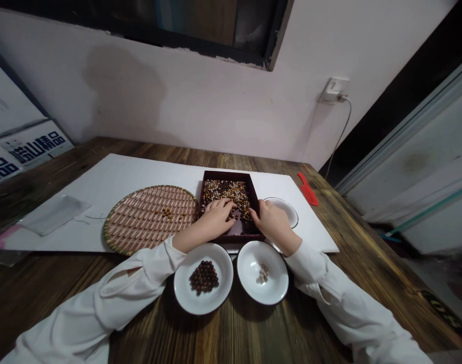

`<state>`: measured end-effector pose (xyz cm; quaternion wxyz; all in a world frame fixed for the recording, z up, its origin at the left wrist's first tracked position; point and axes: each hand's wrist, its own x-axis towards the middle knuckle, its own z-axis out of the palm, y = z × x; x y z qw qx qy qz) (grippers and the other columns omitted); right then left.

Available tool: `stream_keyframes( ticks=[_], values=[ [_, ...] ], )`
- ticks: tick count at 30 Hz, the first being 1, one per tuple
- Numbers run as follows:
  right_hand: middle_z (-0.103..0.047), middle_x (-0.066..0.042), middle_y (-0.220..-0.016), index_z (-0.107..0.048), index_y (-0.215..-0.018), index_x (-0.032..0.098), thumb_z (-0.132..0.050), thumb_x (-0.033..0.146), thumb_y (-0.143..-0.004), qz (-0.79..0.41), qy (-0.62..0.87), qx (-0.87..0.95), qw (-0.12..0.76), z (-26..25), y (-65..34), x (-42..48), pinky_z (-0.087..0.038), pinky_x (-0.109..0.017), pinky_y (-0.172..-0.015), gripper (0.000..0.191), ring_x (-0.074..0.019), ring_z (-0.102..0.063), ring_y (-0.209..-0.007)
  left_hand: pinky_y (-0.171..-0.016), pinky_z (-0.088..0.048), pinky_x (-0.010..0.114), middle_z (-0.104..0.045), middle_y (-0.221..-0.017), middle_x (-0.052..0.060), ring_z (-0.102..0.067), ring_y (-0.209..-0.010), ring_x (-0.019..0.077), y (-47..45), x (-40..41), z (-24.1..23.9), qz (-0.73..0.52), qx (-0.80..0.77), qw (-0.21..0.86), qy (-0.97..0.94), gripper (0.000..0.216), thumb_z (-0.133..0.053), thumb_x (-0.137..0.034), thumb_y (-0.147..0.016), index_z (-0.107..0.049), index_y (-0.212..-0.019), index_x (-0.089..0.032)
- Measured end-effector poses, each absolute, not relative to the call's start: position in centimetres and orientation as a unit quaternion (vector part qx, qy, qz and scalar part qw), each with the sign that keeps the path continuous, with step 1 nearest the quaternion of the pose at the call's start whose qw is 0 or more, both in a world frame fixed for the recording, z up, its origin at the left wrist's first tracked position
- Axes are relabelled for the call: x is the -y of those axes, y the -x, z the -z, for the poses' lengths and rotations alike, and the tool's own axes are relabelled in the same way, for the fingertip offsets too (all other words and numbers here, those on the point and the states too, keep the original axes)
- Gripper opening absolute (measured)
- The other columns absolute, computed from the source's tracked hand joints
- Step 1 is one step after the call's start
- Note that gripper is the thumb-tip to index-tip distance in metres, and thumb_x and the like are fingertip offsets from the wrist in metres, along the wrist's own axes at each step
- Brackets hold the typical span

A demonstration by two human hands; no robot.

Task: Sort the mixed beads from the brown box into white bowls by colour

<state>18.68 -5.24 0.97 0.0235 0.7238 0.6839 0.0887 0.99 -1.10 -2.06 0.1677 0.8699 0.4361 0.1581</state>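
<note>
A dark red box [260, 233] holds many mixed round beads [225, 189] in brown, yellow and pale tones. My left hand [218, 216] reaches over its left side, fingers spread and bent down among the beads; I see nothing held in them. At the right wall of the box is my right hand [272, 218], thumb on the inner side and fingers curled at the rim, gripping the wall. Closer to me stand two white bowls. The left bowl [184, 288] contains dark brown beads [203, 277], and the right bowl [249, 290] a few pale beads [262, 273].
Left of the box lies a round woven tray [132, 222] with a small group of yellow-brown beads [166, 213]. Another white bowl [287, 210] is partly behind my right hand. A red comb-like object [307, 191], a clear plastic bag [54, 215] and a white board [102, 177] rest on the wooden table.
</note>
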Motion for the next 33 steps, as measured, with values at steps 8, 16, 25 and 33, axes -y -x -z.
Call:
stream_keyframes(
  ticks=[8, 16, 25, 33],
  values=[
    [-0.066, -0.011, -0.101, -0.054, -0.107, 0.014, -0.038, 0.044, -0.098, -0.092, -0.721, -0.687, 0.010, -0.8, -18.9, 5.2, -0.039, -0.027, -0.058, 0.034, -0.0220, -0.067, -0.085, -0.102, -0.038, 0.043, -0.057, -0.119, 0.011, -0.049, -0.114, 0.0288, -1.1, 1.2, 1.7, -0.104, -0.437, 0.162, -0.879, 0.033, -0.052, -0.034, -0.089, -0.059, -0.116, -0.017],
    [-0.066, -0.011, -0.101, -0.054, -0.106, 0.014, -0.039, 0.044, -0.098, -0.097, -0.720, -0.687, 0.005, -0.7, -18.9, 5.2, -0.039, -0.028, -0.058, 0.034, -0.0225, -0.067, -0.085, -0.096, -0.042, 0.036, -0.062, -0.106, 0.010, -0.056, -0.105, 0.0242, -1.2, 1.2, 1.6, -0.112, -0.406, 0.175, -0.890, 0.022, -0.051, -0.028, -0.089, -0.066, -0.099, -0.016],
    [-0.066, -0.011, -0.101, -0.053, -0.106, 0.014, -0.040, 0.043, -0.098, -0.089, -0.721, -0.687, 0.001, -0.8, -18.8, 5.3, -0.039, -0.027, -0.058, 0.033, -0.0220, -0.067, -0.086, -0.070, -0.044, 0.030, -0.070, -0.087, 0.007, -0.063, -0.075, 0.0207, -1.3, 1.4, 1.1, -0.089, -0.414, 0.180, -0.888, 0.036, -0.043, -0.042, -0.093, -0.069, -0.085, -0.019],
    [-0.066, -0.012, -0.102, -0.052, -0.107, 0.014, -0.038, 0.043, -0.098, -0.087, -0.722, -0.687, 0.011, -0.9, -18.8, 5.3, -0.041, -0.027, -0.059, 0.033, -0.0223, -0.067, -0.087, -0.057, -0.031, 0.029, -0.065, -0.068, 0.005, -0.053, -0.057, 0.0153, -1.1, 1.1, 1.0, -0.080, -0.371, 0.252, -0.890, 0.048, -0.040, -0.050, -0.092, -0.068, -0.071, -0.017]
  ],
)
